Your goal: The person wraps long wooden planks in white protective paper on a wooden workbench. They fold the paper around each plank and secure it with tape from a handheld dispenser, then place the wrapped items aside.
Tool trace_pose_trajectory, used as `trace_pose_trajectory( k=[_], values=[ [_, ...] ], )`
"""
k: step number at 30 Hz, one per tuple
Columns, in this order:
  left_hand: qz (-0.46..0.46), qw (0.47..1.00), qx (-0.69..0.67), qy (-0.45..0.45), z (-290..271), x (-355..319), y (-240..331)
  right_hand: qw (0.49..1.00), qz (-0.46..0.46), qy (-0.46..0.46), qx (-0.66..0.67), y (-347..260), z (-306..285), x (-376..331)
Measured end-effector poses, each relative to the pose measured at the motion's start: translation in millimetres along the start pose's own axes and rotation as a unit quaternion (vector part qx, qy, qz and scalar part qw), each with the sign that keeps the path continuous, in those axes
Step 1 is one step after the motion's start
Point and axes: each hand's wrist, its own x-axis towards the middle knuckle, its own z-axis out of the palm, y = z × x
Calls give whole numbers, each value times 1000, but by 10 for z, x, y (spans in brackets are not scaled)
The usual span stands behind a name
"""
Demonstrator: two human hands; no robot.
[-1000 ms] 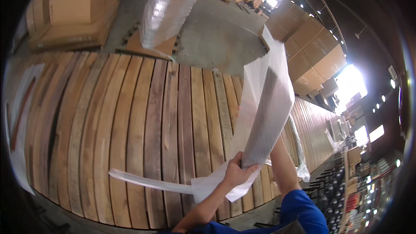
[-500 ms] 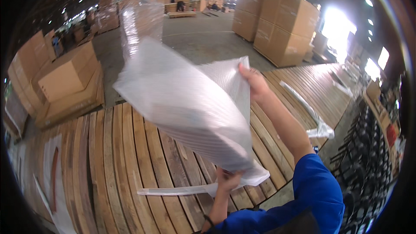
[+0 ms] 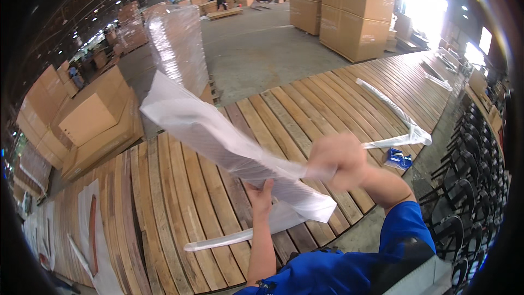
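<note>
A: What is the thing between the hands, and where is it?
B: It is a foam-wrapped bundle, and it is held in the air above the slatted wooden table. The foam is white, thin and finely ribbed, a little see-through, with loose folds and ragged corners. Its shape is long and flattened.

A: Which way does it point?
B: Its long axis goes on a diagonal. One end points to the far left, rising toward the film-wrapped stack; the other comes down to the near right, close to the person's body.

A: And the grip?
B: The left hand holds the bundle at its near edge, with the thumb raised against the foam. The right hand is blurred. Its fingers look curled beside the right part of the bundle, but I cannot tell if they grip the foam.

A: What lies around?
B: Under the bundle, a narrow white-wrapped strip reaches to the left over the slats; I cannot tell if the two are joined. To the right lies a bent piece in shiny wrapping. At the far left, a slim, curved reddish-brown strip rests on a white sheet.
</note>
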Motion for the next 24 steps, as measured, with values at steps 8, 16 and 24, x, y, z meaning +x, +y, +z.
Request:
trace_pose_trajectory(
  k=[8, 16, 24],
  values=[
    [-40, 998, -17, -48, -99, -100, 143, 972, 61, -228, -17, -107, 2115, 28],
    [-66, 993, -77, -64, -85, -91, 216, 932, 58, -285, -216, 164, 2635, 206],
    [-60, 952, -295, 52, 215, -108, 836, 992, -91, 64, -64, 9, 1405, 355]
  ],
)
